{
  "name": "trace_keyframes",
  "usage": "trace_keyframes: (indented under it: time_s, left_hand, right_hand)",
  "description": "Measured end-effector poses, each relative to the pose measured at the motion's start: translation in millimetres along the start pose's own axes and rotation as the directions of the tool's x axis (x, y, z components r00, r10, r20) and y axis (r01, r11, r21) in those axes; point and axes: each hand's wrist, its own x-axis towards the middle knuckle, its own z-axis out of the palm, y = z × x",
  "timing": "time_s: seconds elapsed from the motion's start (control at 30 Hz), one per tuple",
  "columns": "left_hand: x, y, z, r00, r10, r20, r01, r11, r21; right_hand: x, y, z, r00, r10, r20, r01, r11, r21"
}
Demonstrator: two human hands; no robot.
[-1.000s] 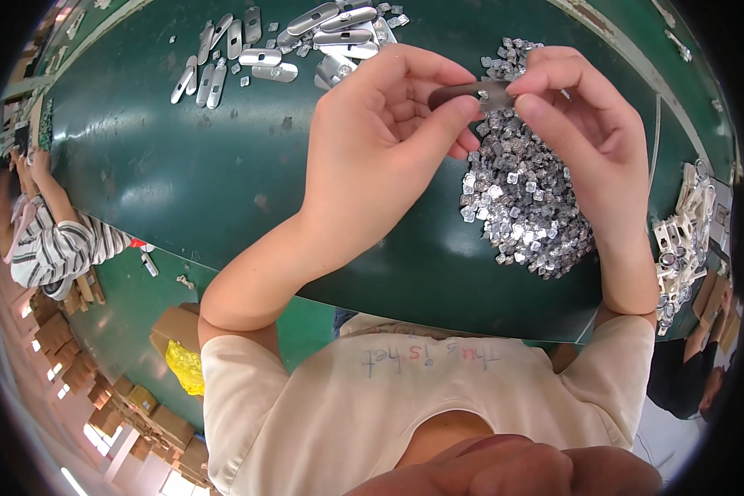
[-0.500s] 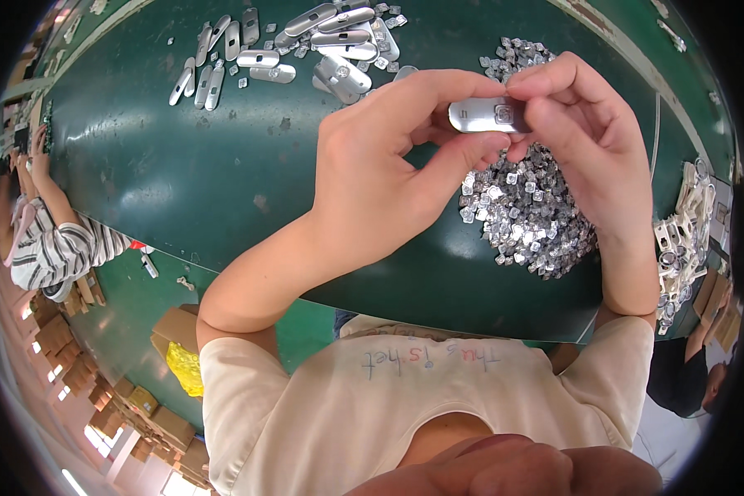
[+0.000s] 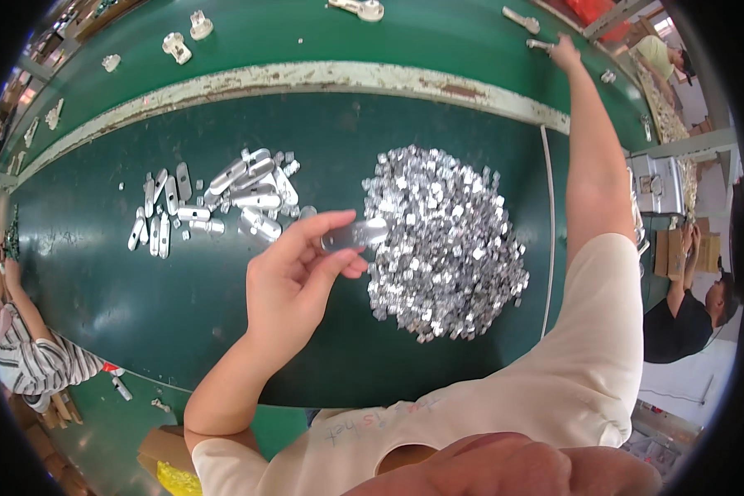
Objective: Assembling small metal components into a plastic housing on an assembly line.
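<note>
My left hand point(image 3: 293, 273) pinches a shiny oblong metal plate point(image 3: 349, 236) with rounded ends, holding it over the left edge of a heap of small silvery square pieces point(image 3: 446, 248). My right hand point(image 3: 565, 54) is stretched far out over the green belt at the far right. Its fingers meet the end of a small whitish part point(image 3: 540, 45). They are too small in the picture to show whether they grip it. Left of my left hand, several similar metal plates point(image 3: 252, 194) lie in a loose group with a few square pieces among them.
A worn whitish rail point(image 3: 306, 76) separates the dark green table point(image 3: 83, 240) from the green belt point(image 3: 438, 37). Whitish parts point(image 3: 176, 48) lie along the belt. Co-workers are at the left point(image 3: 29, 355) and right point(image 3: 686, 322). A cardboard box point(image 3: 161, 450) stands below the table.
My right hand has let go of the metal plate and reached far forward to the belt. My left hand keeps the plate, now lower and further left. The view has tilted up.
</note>
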Motion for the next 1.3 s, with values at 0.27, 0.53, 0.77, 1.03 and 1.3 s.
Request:
trace_keyframes:
  time_s: [0.27,0.53,0.77,1.03,1.3]
  left_hand:
    - [3.2,-0.3,-0.8,1.000,0.018,0.001,-0.018,0.995,-0.093]
    - [3.7,1.4,3.3,0.999,-0.031,-0.015,0.029,0.993,-0.112]
    - [-3.1,1.0,4.4,1.000,0.022,0.009,-0.021,0.992,-0.122]
    - [-10.1,0.0,10.4,0.996,0.060,0.070,-0.055,0.996,-0.076]
    - [-7.8,0.7,13.7,0.994,0.065,0.084,-0.054,0.991,-0.121]
  right_hand:
    - [-78.7,-63.5,-63.0,0.997,-0.038,0.061,0.017,0.952,0.307]
    - [-259.6,-180.8,-234.6,0.612,-0.547,0.572,-0.716,-0.075,0.694]
    - [-349.1,-194.0,-262.0,0.770,-0.637,-0.022,0.201,0.209,0.957]
    - [-363.1,-191.2,-254.0,0.663,-0.703,-0.257,0.373,0.013,0.928]
    - [-359.3,-191.0,-248.4,0.591,-0.754,-0.285,0.466,0.031,0.885]
